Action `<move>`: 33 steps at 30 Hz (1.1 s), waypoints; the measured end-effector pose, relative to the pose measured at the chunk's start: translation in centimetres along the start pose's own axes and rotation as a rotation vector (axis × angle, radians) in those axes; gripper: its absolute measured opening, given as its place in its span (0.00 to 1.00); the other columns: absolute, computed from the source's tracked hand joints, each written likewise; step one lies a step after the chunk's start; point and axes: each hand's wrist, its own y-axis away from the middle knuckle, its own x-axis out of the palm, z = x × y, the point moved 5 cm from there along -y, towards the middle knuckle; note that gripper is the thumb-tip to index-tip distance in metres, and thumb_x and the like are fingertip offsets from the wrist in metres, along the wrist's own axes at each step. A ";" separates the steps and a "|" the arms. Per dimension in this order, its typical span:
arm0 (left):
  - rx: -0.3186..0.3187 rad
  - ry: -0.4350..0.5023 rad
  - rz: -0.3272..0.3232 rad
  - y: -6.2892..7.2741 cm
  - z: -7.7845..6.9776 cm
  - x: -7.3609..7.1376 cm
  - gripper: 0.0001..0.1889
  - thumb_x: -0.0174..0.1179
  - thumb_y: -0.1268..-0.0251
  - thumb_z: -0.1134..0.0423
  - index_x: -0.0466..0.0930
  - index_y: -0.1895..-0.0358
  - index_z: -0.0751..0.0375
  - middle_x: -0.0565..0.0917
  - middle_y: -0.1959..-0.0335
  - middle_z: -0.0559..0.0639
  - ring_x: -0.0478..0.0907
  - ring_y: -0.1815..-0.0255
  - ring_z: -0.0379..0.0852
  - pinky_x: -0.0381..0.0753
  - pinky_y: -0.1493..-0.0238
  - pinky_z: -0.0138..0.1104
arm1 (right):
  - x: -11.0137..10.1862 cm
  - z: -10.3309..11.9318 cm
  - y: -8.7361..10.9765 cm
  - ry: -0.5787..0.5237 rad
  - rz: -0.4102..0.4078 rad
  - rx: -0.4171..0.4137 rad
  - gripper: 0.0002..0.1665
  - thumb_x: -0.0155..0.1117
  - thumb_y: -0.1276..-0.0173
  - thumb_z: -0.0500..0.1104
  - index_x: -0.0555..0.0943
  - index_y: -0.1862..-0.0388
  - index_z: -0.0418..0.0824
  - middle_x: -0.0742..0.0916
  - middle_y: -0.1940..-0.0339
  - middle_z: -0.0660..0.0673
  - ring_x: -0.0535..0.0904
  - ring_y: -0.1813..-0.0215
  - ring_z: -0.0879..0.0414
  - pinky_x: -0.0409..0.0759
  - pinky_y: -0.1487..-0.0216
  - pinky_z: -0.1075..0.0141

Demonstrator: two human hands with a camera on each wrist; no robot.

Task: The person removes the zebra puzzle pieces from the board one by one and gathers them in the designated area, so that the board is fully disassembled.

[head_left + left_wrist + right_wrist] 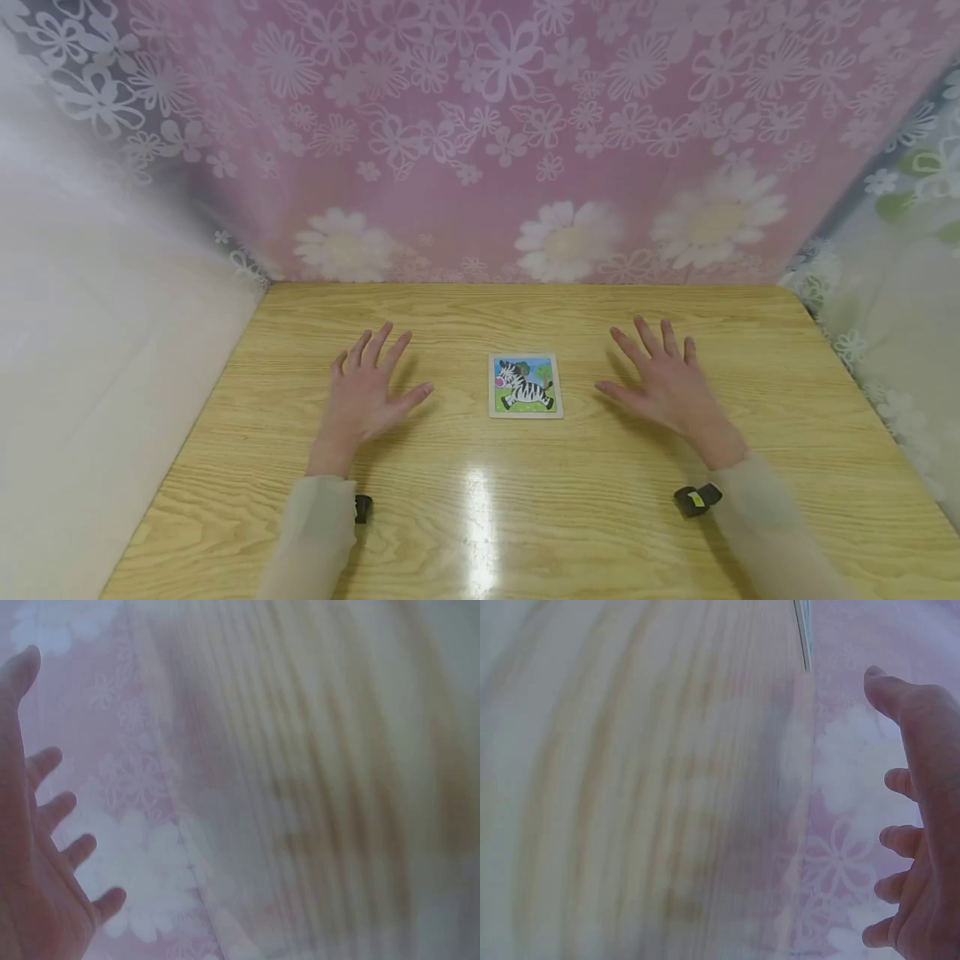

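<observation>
A square zebra picture puzzle in a pale wooden frame lies flat on the table, between the two hands in the head view. To its left is my left hand, fingers spread and thumb pointing toward the puzzle. On the other side my right hand is spread the same way, its thumb nearest the puzzle's right edge. Neither hand holds anything, and both are apart from the puzzle. In the left wrist view the left hand shows its fingers against the curtain. The right wrist view shows the right hand with parted fingers.
The wood-grain table reaches back to a pink flowered curtain. Pale cloth hangs at the left and a flowered sheet at the right. Black wrist cameras sit by the left sleeve and right sleeve.
</observation>
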 end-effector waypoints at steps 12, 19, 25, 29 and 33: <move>0.127 0.108 0.056 -2.0 -3.8 1.4 0.41 0.52 0.32 0.29 0.57 0.19 0.36 0.54 0.16 0.45 0.55 0.18 0.59 0.60 0.30 0.65 | 1.7 3.0 -2.5 -0.146 0.001 -0.144 0.45 0.64 0.29 0.64 0.66 0.21 0.46 0.63 0.18 0.32 0.53 0.18 0.28 0.55 0.27 0.26; 0.185 0.063 0.131 -3.3 -6.4 2.6 0.40 0.54 0.33 0.29 0.60 0.21 0.35 0.57 0.17 0.45 0.60 0.20 0.58 0.64 0.31 0.63 | 2.6 4.6 -3.8 -0.235 0.045 -0.175 0.38 0.65 0.28 0.57 0.71 0.25 0.41 0.67 0.20 0.33 0.56 0.17 0.33 0.57 0.23 0.35; 0.232 0.071 0.234 -4.2 -8.4 4.1 0.39 0.59 0.35 0.30 0.64 0.23 0.35 0.61 0.18 0.45 0.60 0.20 0.56 0.63 0.29 0.62 | 2.8 5.9 -5.1 -0.393 0.045 -0.203 0.28 0.71 0.30 0.48 0.80 0.36 0.37 0.77 0.28 0.33 0.65 0.22 0.33 0.62 0.23 0.39; 0.249 0.104 0.295 -4.6 -9.5 4.8 0.40 0.61 0.38 0.28 0.66 0.24 0.35 0.61 0.19 0.45 0.59 0.19 0.56 0.61 0.27 0.63 | 3.1 6.4 -5.9 -0.429 0.061 -0.201 0.23 0.72 0.31 0.47 0.83 0.42 0.37 0.81 0.32 0.33 0.67 0.23 0.33 0.62 0.24 0.39; 0.266 0.106 0.325 -5.0 -10.3 5.2 0.43 0.65 0.43 0.27 0.67 0.24 0.36 0.61 0.19 0.46 0.59 0.19 0.55 0.61 0.27 0.62 | 3.6 6.5 -6.5 -0.439 0.114 -0.170 0.20 0.70 0.30 0.49 0.84 0.45 0.40 0.80 0.31 0.35 0.65 0.21 0.33 0.61 0.23 0.38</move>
